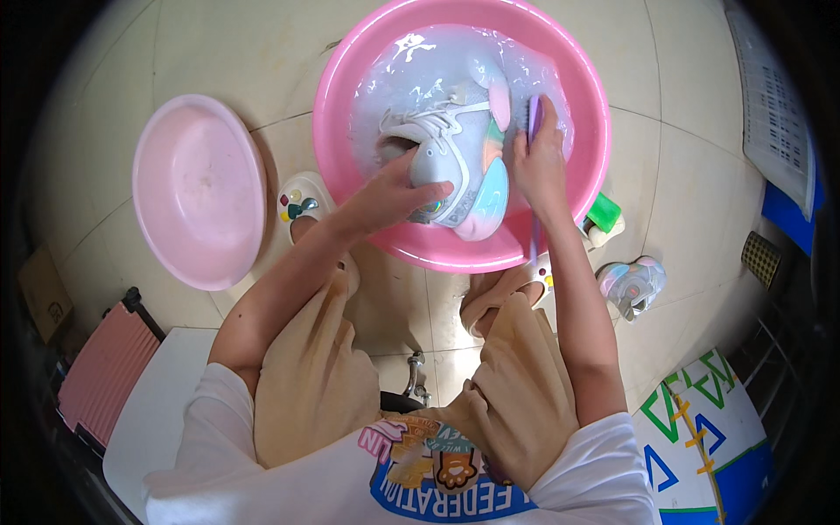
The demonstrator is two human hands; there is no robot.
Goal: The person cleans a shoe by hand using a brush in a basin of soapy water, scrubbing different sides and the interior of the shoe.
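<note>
A large pink basin holds cloudy, sudsy water. Tilted on its side in it is a white and grey sneaker with a pastel pink, orange and turquoise sole. My left hand grips the shoe by its heel, the thumb on the outside and the other fingers partly hidden near the shoe's opening. Wrapped round a purple scrub brush, my right hand is just right of the sole. The brush's bristles face the shoe, and a small gap shows between them.
A smaller pale pink basin stands on the tiled floor at left. Right of my foot lies another pastel sneaker, near a green block-like thing. A white crate is at far right, a taped white and blue box at lower right.
</note>
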